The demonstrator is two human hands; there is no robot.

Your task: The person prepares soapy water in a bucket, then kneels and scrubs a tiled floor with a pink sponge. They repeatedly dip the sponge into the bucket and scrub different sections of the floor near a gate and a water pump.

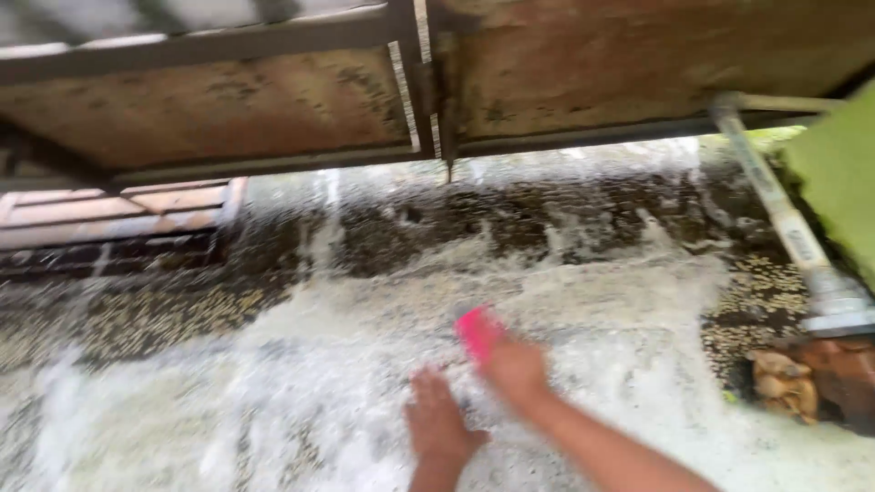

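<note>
My right hand grips a small pink object, likely a scrubber or brush, pressed low over wet, foamy concrete ground. The picture is blurred by motion. My left hand hovers just left of it, palm down and fingers spread, holding nothing, close to the soapy surface.
A rusty metal gate with a dark frame spans the top. A grey pipe runs down at the right to a brown fitting. A green surface fills the right edge. A reddish grate lies at left.
</note>
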